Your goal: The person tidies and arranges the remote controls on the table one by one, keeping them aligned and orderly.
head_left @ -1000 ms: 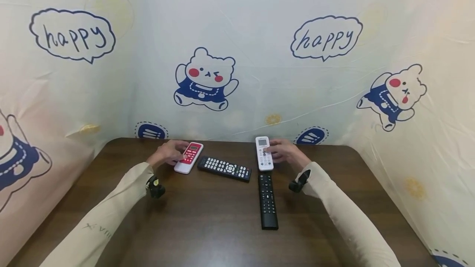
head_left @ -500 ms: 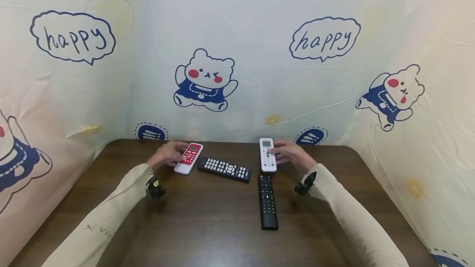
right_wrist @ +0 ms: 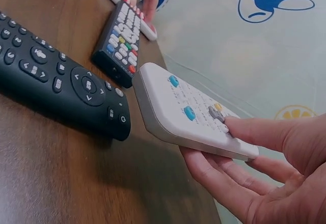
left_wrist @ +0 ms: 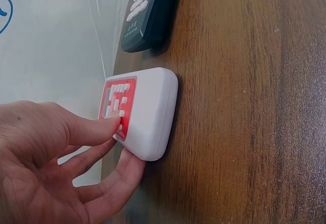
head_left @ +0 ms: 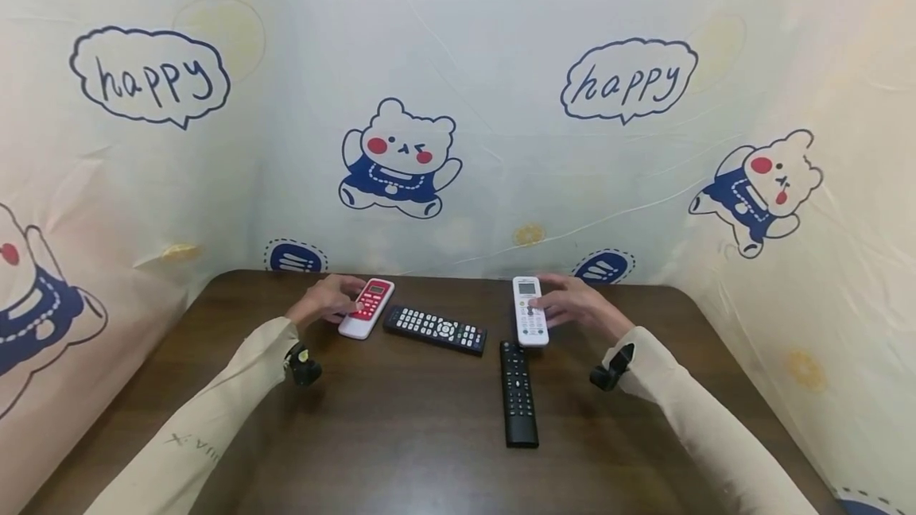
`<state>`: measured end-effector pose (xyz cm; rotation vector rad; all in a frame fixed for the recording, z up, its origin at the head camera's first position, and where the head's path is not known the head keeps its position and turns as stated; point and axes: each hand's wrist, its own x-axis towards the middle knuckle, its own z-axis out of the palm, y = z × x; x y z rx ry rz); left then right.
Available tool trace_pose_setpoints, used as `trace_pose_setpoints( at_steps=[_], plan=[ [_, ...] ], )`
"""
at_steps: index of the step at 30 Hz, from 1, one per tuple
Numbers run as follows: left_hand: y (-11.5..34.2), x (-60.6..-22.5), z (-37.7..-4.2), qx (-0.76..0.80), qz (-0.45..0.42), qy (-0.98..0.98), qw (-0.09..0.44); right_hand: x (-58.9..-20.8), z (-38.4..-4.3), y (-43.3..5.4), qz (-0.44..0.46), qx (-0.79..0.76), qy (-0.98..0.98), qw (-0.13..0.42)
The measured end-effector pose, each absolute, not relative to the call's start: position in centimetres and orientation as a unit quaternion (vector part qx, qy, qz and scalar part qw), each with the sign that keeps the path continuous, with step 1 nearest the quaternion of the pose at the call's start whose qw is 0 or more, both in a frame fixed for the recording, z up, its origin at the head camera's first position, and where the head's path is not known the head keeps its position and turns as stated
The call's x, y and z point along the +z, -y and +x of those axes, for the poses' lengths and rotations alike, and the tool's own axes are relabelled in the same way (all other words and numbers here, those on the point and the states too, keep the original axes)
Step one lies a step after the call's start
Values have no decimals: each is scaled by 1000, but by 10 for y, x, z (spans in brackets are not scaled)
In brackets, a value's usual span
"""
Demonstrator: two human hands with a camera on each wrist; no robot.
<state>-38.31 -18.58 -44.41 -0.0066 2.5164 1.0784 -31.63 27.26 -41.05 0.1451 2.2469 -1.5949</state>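
At the table's far left, my left hand point(head_left: 325, 300) pinches a red-and-white remote control point(head_left: 366, 308). Its thumb presses on the red button panel and its fingers lie along the side, as the left wrist view shows; that remote point(left_wrist: 153, 112) lies on the wood. My right hand point(head_left: 580, 302) grips a white remote control point(head_left: 529, 328) by its right edge, thumb on the buttons. In the right wrist view the white remote point(right_wrist: 178, 107) is held tilted above the table, with a shadow beneath it.
A black remote with white buttons point(head_left: 435, 330) lies slanted between the hands. Another black remote point(head_left: 519, 408) points toward me, just below the white one. Behind the brown table point(head_left: 401, 435) hangs a printed cloth point(head_left: 494, 165), which also rises at both sides.
My right hand has carried the white remote to the right and slightly nearer to me. My left hand and its red-and-white remote have stayed in place.
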Motion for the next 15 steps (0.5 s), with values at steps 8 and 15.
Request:
trace_pose_setpoints(
  at_steps=[8, 15],
  plan=[
    [185, -446, -380, 379, -13, -904, 197, -411, -303, -276, 49, -574, -797, 184],
    [183, -442, -381, 380, -8, -904, 196, -409, -295, -278, 54, -561, -807, 174]
  ],
)
